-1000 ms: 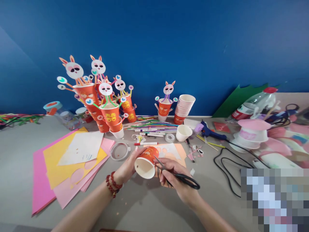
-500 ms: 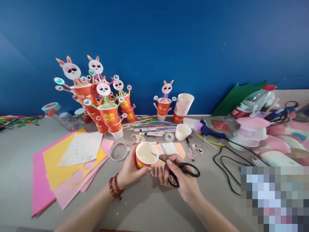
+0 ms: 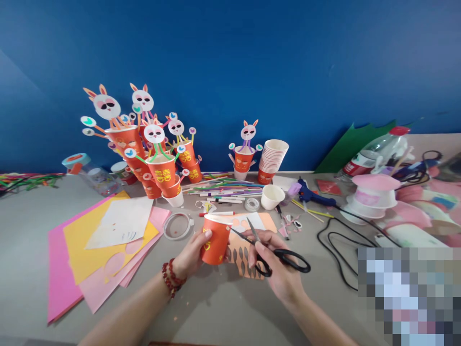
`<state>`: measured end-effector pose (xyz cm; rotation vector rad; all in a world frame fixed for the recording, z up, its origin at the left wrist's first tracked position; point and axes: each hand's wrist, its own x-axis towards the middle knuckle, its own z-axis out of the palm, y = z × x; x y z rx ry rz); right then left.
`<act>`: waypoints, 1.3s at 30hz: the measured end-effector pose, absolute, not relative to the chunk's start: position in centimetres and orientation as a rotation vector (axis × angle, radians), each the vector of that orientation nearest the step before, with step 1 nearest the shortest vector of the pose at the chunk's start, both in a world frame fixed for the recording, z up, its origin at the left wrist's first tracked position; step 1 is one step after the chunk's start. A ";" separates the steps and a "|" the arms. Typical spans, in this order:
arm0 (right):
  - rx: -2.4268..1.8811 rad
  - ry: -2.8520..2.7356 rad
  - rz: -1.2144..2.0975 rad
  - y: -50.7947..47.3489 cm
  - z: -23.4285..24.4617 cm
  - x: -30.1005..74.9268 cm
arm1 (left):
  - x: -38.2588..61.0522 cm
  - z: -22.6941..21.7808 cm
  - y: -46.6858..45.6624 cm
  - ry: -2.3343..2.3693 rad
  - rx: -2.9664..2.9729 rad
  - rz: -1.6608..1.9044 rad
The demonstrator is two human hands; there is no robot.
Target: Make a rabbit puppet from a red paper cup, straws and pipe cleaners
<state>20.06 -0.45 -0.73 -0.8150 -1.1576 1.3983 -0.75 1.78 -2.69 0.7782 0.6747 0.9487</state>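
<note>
My left hand (image 3: 194,254) is wrapped round a red paper cup (image 3: 215,240) with a white rim and yellow print, held nearly upright above the table. In my right hand (image 3: 275,269) is a pair of black-handled scissors (image 3: 288,259). Their blades are spread, and one tip lies close to the cup's side just under the rim; I cannot tell whether it touches. Under the hands lies an orange paper sheet (image 3: 264,221) with grey leaf-like shapes drawn on it.
Rabbit-faced cup figures (image 3: 162,168) stand at the back left. A cup stack (image 3: 274,158), a white cup (image 3: 272,196) and a blue glue gun (image 3: 315,196) with a black cord are to the right. Coloured paper (image 3: 61,269) and a tape roll (image 3: 177,226) lie left.
The cup has turned from showing its inside to showing its red side. The scissors have shifted slightly right and down, with one tip moving from over the cup's mouth to its outer side.
</note>
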 end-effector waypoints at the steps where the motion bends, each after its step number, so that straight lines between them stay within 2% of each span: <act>1: -0.833 -1.178 1.405 -0.5 -0.6 20.0 | -0.7 -2.8 1.8 0.678 0.773 0.955; 14: -0.963 -1.344 1.456 -0.1 0.2 19.9 | -1.0 -2.8 1.4 0.835 0.998 1.074; 29: -1.024 -1.806 1.035 0.2 0.3 20.7 | -1.2 -2.2 1.7 0.775 0.795 0.815; 34: -0.868 -2.012 0.796 0.9 0.7 21.2 | -1.8 -2.6 2.0 0.653 0.814 0.693; 39: -0.837 -2.079 0.830 1.4 1.2 21.7 | -2.2 -2.5 2.3 0.684 0.788 0.614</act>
